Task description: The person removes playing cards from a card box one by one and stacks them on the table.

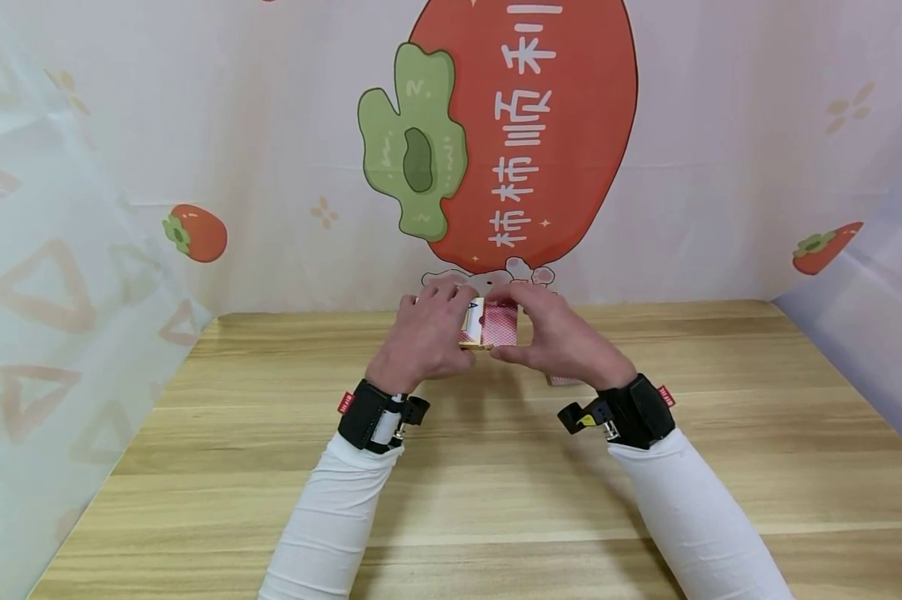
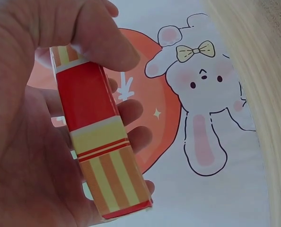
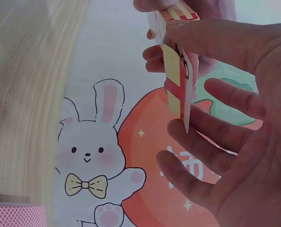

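Observation:
My left hand [image 1: 424,337] grips a small playing-card box [image 1: 500,323] above the far part of the table. In the left wrist view the box's narrow side [image 2: 91,101] shows red with yellow and orange stripes, between the thumb and the fingers behind. From the other side my right hand [image 1: 559,333] pinches the box, thumb on the near edge and a finger on the far edge. A pale yellow flap [image 3: 172,78] with a red band sticks out toward the right palm in the right wrist view. Whether cards are inside is hidden.
A second pink-and-white patterned block [image 3: 17,215] lies on the wooden table [image 1: 481,500], partly behind the right wrist in the head view. A printed cloth [image 1: 301,167] with a large persimmon and a rabbit hangs behind the table's far edge.

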{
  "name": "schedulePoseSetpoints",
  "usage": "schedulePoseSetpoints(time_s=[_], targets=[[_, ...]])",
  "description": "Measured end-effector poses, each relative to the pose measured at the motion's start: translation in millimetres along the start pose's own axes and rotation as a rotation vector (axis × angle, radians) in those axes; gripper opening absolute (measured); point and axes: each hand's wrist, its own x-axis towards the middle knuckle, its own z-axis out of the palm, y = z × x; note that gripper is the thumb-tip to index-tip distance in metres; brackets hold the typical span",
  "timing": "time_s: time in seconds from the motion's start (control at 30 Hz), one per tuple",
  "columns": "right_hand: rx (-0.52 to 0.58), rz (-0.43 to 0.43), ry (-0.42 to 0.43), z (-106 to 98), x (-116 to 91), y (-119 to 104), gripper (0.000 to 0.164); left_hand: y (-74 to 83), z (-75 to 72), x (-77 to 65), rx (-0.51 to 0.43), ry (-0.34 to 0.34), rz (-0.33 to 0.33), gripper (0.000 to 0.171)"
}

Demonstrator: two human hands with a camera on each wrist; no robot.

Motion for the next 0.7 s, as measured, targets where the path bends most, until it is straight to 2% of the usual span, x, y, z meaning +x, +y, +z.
schedulePoseSetpoints(time_s=[0.4,0.7], targets=[[-0.08,0.049,-0.029,-2.0,-3.0,-0.5,0.058,-0.9,-2.5,-0.3,0.002,-0.016,0.014,0.067],[-0.085,0.053,-0.028,1.4,0.7,-1.4,0.054,-2.7,-3.6,1.0,-0.015,-0.056,0.015,0.066]])
